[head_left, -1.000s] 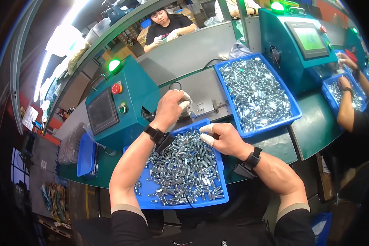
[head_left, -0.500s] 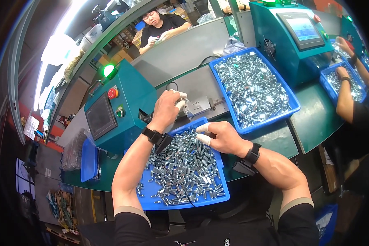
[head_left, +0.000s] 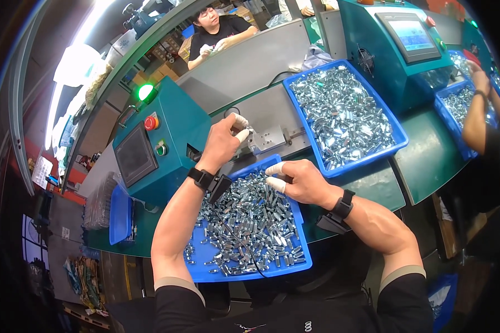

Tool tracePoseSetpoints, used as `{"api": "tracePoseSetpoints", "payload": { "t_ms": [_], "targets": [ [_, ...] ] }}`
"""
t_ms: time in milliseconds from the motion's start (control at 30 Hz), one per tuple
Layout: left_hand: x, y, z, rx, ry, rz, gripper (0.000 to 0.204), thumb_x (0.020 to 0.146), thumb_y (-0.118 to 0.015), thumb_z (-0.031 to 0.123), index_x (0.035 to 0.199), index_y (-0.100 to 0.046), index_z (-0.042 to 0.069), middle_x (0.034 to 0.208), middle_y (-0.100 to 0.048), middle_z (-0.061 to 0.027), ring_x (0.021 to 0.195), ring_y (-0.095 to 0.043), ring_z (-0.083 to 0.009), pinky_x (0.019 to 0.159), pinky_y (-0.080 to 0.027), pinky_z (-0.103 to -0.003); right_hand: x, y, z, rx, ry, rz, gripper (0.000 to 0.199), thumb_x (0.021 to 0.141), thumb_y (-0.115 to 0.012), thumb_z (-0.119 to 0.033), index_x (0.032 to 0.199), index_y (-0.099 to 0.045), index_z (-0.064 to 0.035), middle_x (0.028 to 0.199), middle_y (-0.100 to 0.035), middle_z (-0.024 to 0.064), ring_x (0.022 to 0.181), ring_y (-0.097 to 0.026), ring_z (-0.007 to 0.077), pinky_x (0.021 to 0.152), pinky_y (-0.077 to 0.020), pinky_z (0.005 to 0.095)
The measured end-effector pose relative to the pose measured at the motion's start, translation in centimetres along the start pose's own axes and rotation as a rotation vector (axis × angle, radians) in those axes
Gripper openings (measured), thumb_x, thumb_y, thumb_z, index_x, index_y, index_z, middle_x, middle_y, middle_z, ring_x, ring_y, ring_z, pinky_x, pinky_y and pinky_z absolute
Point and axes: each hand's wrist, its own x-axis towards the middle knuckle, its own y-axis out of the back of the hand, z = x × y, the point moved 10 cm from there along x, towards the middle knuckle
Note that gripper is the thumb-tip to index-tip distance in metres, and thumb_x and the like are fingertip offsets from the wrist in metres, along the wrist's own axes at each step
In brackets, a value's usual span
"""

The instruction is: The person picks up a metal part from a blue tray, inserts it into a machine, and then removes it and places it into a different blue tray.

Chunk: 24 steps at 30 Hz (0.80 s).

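Note:
My left hand [head_left: 224,142], with white covers on its thumb and fingertip, is at the left end of a metal fixture block [head_left: 270,139]. Its fingers are bent in a pinch; whatever lies between the tips blends with the shiny metal. My right hand [head_left: 307,183] hovers over the far right edge of a blue tray [head_left: 283,272] in front of me. Its white-covered thumb and forefinger are slightly apart, and I see nothing between them. Small silvery metal fittings [head_left: 255,222] lie heaped in this tray, with some blue bottom showing at its left.
A second blue tray [head_left: 401,143], full of similar fittings, stands at the back right. A teal machine [head_left: 178,127] with a dark screen and red button is at left; another teal machine [head_left: 361,22] is behind. A black cable [head_left: 236,238] crosses the near tray. Co-workers sit across and at right.
Both of my hands stay nearly in place, the left fingers shifting slightly at the fixture. The co-worker at right has lifted a hand away from their tray.

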Motion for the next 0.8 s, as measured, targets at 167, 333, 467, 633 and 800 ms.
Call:
{"api": "tracePoseSetpoints", "payload": {
  "t_ms": [167,333,467,633,800],
  "targets": [
    [-0.29,0.11,0.12,0.062,0.002,-0.015,0.015,0.096,-0.08,0.009,0.107,-0.073,0.002,0.093,-0.075,-0.0034,0.083,-0.068,-0.0123,0.076,-0.055,-0.03,0.04,0.15,-0.02,-0.002,0.013,0.011,0.025,0.097,-0.081,-0.027,0.11,-0.08,-0.0054,0.079,-0.074,0.0148,0.071,-0.074,0.0332,0.066,-0.0565,0.0424],
    [-0.4,-0.06,0.22,-0.036,0.046,-0.001,0.016,0.095,-0.08,0.01,0.107,-0.073,0.002,0.093,-0.076,-0.0053,0.084,-0.069,-0.0157,0.076,-0.055,-0.033,0.15,0.12,0.14,0.006,-0.019,-0.001,0.025,0.096,-0.081,-0.026,0.109,-0.08,-0.0055,0.078,-0.074,0.0147,0.072,-0.074,0.0336,0.066,-0.0566,0.0425],
    [-0.45,-0.02,0.23,0.004,0.042,0.006,0.016,0.093,-0.081,0.009,0.106,-0.073,0.002,0.093,-0.077,-0.0084,0.085,-0.071,-0.0205,0.077,-0.056,-0.036,0.11,0.18,0.26,0.015,-0.017,0.013,0.024,0.096,-0.081,-0.026,0.109,-0.08,-0.0056,0.078,-0.073,0.0147,0.071,-0.073,0.0341,0.066,-0.056,0.0429],
    [-0.62,0.11,0.19,0.147,-0.022,-0.021,0.014,0.094,-0.08,0.008,0.106,-0.074,0.003,0.096,-0.078,-0.0076,0.086,-0.07,-0.0194,0.076,-0.054,-0.036,0.1,0.2,0.1,-0.019,0.022,0.012,0.025,0.095,-0.084,-0.02,0.114,-0.08,-0.0045,0.08,-0.074,0.0147,0.065,-0.069,0.0254,0.062,-0.0536,0.0366],
    [-0.93,-0.04,0.22,0.203,-0.046,-0.034,0.014,0.093,-0.08,0.007,0.105,-0.074,0.004,0.097,-0.077,-0.0109,0.089,-0.072,-0.0268,0.078,-0.055,-0.039,0.05,0.2,0.16,-0.032,0.036,0.01,0.025,0.095,-0.084,-0.02,0.114,-0.08,-0.0044,0.079,-0.073,0.0144,0.065,-0.069,0.026,0.062,-0.0535,0.0366]
  ]
}}
